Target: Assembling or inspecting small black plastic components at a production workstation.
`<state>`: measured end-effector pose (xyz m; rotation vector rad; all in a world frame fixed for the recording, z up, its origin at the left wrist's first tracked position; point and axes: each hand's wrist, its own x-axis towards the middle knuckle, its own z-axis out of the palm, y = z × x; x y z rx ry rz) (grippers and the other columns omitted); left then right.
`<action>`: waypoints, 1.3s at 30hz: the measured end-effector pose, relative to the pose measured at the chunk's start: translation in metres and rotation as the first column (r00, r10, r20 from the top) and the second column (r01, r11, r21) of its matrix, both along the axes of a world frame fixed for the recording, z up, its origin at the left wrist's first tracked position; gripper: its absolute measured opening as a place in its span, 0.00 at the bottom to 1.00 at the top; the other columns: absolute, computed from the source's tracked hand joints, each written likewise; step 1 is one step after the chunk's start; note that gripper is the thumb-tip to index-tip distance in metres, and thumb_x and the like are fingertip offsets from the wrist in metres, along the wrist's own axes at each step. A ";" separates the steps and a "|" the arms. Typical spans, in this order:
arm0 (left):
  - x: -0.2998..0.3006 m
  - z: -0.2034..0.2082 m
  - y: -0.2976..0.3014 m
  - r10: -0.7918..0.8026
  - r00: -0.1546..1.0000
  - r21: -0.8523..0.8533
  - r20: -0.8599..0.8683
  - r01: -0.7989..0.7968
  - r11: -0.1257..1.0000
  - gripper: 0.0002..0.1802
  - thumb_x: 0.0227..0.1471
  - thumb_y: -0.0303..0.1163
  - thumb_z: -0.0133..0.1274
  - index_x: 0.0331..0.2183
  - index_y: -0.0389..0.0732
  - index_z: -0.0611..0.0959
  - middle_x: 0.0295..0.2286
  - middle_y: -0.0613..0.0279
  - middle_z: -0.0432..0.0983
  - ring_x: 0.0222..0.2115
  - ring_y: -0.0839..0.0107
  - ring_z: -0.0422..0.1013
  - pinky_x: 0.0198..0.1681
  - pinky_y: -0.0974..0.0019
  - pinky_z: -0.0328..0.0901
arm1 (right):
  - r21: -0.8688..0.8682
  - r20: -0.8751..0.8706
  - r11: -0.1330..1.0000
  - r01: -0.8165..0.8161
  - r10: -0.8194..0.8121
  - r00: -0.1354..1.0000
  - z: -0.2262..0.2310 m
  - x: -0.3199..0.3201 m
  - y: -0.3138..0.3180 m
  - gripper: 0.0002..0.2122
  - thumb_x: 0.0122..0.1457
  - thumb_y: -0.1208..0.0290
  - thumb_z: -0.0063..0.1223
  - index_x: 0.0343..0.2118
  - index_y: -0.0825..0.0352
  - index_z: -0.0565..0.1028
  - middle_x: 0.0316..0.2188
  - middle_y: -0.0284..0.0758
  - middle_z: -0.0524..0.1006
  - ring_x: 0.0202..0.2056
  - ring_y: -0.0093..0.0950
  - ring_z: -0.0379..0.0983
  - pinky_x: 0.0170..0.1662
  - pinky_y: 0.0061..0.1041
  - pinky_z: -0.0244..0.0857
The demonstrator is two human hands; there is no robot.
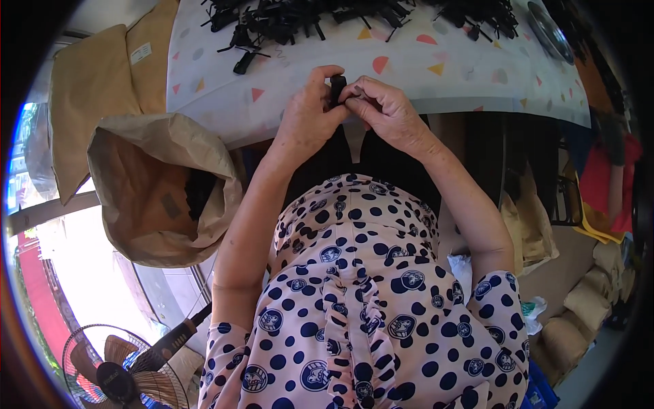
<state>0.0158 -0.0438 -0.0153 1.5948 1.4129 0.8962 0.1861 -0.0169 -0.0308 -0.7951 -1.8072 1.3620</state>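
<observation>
At the table's near edge my left hand [310,112] is closed around a small black part [337,87], its thumb and index finger on either side. My right hand [388,112] meets it from the right, thumb and fingertips pinched together beside the black part. What the right fingertips grip, if anything, is too small to make out. Just beyond my hands a single black piece with a thin tail [246,61] lies on the tablecloth [313,68], near a heap of similar black pieces [286,20].
An open brown paper sack [160,129] with dark contents stands left of my arm. Flattened brown sacks [95,95] lean behind it. A round metal dish [550,33] is at the table's far right. A fan [116,378] stands at lower left; brown bundles [569,334] lie at right.
</observation>
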 end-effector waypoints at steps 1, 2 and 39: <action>0.002 -0.001 -0.001 0.005 1.000 0.005 -0.010 -0.005 1.000 0.29 0.45 0.22 0.55 0.50 0.36 0.66 0.23 0.66 0.70 0.25 0.82 0.66 0.28 0.78 0.62 | -0.005 -0.007 1.000 0.007 -0.007 1.000 0.000 0.000 -0.002 0.04 0.59 0.76 0.50 0.37 0.68 0.73 0.27 0.25 0.71 0.23 0.13 0.63 0.27 0.14 0.61; 0.003 -0.001 -0.002 0.011 1.000 0.012 -0.019 -0.010 1.000 0.27 0.45 0.22 0.55 0.49 0.37 0.67 0.24 0.66 0.71 0.25 0.83 0.66 0.27 0.78 0.62 | -0.080 -0.032 0.996 0.037 -0.040 0.999 0.001 0.000 -0.005 0.05 0.59 0.76 0.50 0.38 0.67 0.72 0.28 0.26 0.71 0.23 0.13 0.63 0.27 0.13 0.61; 0.018 0.009 -0.029 0.157 0.987 0.142 -0.035 -0.151 0.978 0.18 0.50 0.21 0.49 0.45 0.43 0.69 0.23 0.54 0.72 0.21 0.63 0.72 0.26 0.66 0.66 | -0.169 -0.216 0.980 0.109 -0.145 0.966 0.000 -0.010 -0.030 0.10 0.65 0.66 0.40 0.40 0.68 0.70 0.22 0.26 0.67 0.19 0.13 0.59 0.22 0.13 0.54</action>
